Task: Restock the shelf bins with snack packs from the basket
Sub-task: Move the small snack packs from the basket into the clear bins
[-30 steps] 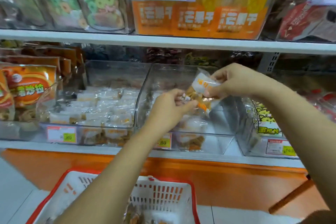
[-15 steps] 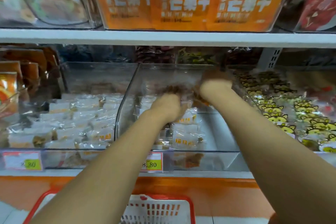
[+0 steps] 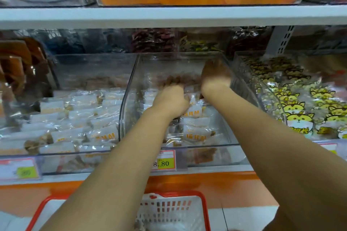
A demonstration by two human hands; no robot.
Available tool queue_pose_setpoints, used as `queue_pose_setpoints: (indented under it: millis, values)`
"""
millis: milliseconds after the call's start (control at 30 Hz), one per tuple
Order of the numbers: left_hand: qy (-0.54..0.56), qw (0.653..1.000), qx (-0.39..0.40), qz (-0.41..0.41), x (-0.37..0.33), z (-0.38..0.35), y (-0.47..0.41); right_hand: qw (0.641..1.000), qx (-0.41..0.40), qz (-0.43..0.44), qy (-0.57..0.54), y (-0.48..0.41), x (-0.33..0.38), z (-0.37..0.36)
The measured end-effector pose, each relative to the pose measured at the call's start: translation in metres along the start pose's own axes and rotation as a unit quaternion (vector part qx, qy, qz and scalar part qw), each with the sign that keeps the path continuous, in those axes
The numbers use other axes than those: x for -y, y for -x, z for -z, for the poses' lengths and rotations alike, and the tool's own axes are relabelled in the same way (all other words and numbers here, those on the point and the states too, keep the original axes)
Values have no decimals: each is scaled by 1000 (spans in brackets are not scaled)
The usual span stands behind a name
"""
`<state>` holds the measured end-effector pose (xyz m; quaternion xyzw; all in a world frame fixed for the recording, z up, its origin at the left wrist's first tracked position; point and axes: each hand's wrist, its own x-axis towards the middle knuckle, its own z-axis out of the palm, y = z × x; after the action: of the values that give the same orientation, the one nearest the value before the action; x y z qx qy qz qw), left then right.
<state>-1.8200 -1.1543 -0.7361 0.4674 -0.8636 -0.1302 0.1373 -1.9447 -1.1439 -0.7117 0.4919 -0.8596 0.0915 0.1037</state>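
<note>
Clear plastic is walling the middle bin (image 3: 223, 124) at the centre of the frame, and both of the person's hands are reaching into it. The left hand (image 3: 171, 100) is lying knuckles-up over the snack packs (image 3: 196, 134), which are sitting in the bin in rows with their long sides running left to right across the frame. The right hand (image 3: 216, 78) is reaching higher in the frame, toward the back right corner of the bin, near a blurred brown heap. The fingers of both hands are pointing away from the camera and are hidden behind the knuckles, so it cannot be told whether either is gripping a pack or has let go. The step looks like setting packs down at the back of the bin. The red-rimmed basket (image 3: 187, 193) is waiting at the bottom centre of the frame, straight below the bin and between the two forearms, slightly closer to the left arm. A refill is probably calling for a pull straight back and down.
</note>
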Motion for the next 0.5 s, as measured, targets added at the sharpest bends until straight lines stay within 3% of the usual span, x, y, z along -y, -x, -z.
queue_pose_setpoints:
  millis: [133,200,267,367,500]
  values:
    - [6,1000,2,0,0,0,1,991,135,12,-1,4,-5,7]
    - [9,1000,3,8,-1,0,1,957,288,37,15,7,-5,12]
    - [9,1000,3,12,-1,2,2,925,379,30,-2,11,-6,14]
    - [12,1000,1,11,-1,2,2,936,333,13,-116,16,-6,15]
    - [12,1000,-1,11,0,1,0,968,245,50,-26,10,-1,5]
